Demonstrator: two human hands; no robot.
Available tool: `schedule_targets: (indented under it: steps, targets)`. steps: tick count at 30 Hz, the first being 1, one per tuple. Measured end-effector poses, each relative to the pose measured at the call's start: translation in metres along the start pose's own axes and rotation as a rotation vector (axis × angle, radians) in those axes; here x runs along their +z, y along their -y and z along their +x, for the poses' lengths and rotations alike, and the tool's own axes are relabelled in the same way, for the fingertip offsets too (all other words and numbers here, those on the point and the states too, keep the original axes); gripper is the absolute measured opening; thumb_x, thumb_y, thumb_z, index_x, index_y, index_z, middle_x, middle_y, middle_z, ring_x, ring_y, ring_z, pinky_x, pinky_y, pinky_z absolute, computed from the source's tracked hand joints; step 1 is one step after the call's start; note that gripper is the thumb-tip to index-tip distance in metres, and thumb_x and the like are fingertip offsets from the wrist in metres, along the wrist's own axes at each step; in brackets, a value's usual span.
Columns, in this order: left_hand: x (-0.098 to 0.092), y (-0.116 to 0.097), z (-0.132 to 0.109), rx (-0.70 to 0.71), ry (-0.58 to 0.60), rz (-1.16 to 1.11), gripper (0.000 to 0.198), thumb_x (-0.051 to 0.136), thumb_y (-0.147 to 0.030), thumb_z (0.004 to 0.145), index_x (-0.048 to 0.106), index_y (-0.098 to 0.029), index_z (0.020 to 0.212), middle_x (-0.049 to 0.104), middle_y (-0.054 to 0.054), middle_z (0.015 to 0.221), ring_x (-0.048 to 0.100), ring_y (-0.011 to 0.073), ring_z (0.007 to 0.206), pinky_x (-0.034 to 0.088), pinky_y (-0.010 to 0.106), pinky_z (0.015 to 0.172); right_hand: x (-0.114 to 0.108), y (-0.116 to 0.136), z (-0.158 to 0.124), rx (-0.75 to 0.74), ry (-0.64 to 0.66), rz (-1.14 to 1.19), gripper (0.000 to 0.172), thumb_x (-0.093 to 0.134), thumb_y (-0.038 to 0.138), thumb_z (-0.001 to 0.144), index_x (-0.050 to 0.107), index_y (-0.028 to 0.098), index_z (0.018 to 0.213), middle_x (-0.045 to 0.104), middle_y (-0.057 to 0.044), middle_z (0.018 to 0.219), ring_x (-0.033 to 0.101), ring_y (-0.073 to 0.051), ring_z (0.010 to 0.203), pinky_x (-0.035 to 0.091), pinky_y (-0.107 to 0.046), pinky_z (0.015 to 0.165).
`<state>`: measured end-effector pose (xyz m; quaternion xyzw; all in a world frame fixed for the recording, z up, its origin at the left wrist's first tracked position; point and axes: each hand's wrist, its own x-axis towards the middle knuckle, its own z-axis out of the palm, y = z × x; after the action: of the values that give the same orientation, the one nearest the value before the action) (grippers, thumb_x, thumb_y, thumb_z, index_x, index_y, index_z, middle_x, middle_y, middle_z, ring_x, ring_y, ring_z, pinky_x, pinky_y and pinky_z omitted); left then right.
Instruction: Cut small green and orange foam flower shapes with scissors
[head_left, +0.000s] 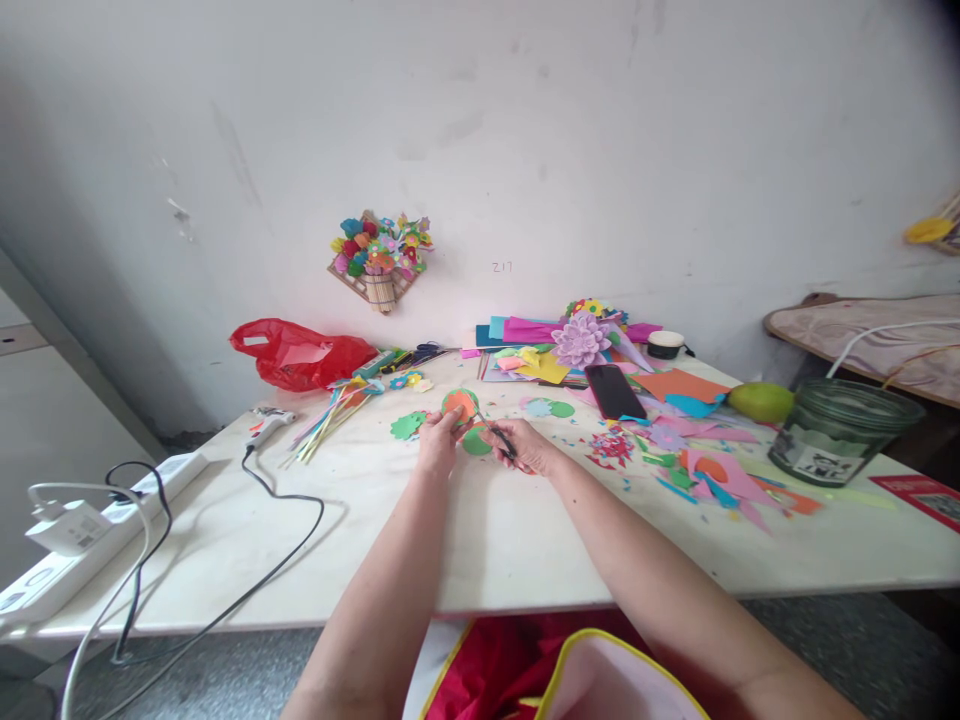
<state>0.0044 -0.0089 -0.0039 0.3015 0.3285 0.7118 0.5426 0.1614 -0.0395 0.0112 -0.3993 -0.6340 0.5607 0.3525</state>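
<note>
My left hand [442, 436] pinches an orange paper disc [460, 404] with a green piece showing at its edge. In my right hand [529, 446] is a pair of scissors [504, 442] with dark handles, its blades pointing at the disc's right edge. Whether the blades touch the paper I cannot tell. Beneath the hands a green disc [478, 440] lies on the table. Left of my left hand is a green flower-shaped cutout [408, 425]. A pale blue cutout [538, 407] and another green disc [562, 409] lie beyond my right hand.
A glue gun [268, 427] with a trailing cord lies left, near a power strip [120, 520]. A red plastic bag [300, 355] sits behind. On the right are a phone [615, 391], paper scraps [720, 475], a green fruit [761, 402] and a glass jar [840, 435].
</note>
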Motion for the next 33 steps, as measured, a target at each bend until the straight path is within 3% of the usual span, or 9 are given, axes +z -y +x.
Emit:
schedule_targets:
  steps: [10, 18, 33]
  targets:
    - [0.0001, -0.0032, -0.001, 0.004, -0.016, 0.003, 0.019, 0.078, -0.015, 0.052, 0.064, -0.012, 0.064, 0.067, 0.003, 0.064, 0.067, 0.0193, 0.065, 0.054, 0.041, 0.08, -0.003, -0.0041, 0.0025, 0.006, 0.018, -0.006, 0.034, 0.065, 0.048, 0.072, 0.058, 0.016, 0.083, 0.051, 0.007, 0.05, 0.037, -0.004, 0.03, 0.016, -0.016, 0.026]
    - [-0.002, -0.0049, 0.0004, -0.007, -0.027, 0.014, 0.018, 0.077, -0.015, 0.05, 0.064, -0.013, 0.063, 0.067, 0.003, 0.062, 0.065, 0.0166, 0.061, 0.056, 0.035, 0.072, -0.0029, 0.0041, -0.0024, 0.055, 0.044, -0.015, 0.034, 0.063, 0.045, 0.075, 0.058, 0.017, 0.093, 0.048, 0.009, 0.045, 0.032, -0.004, 0.027, 0.014, -0.016, 0.027]
    - [-0.0046, -0.0041, 0.0021, 0.014, 0.002, 0.043, 0.02, 0.077, -0.017, 0.051, 0.066, -0.011, 0.066, 0.068, 0.006, 0.064, 0.065, 0.0179, 0.061, 0.054, 0.034, 0.068, -0.0054, 0.0005, -0.0001, 0.052, 0.073, -0.025, 0.036, 0.063, 0.049, 0.074, 0.058, 0.017, 0.091, 0.048, 0.009, 0.046, 0.031, -0.004, 0.027, 0.015, -0.016, 0.026]
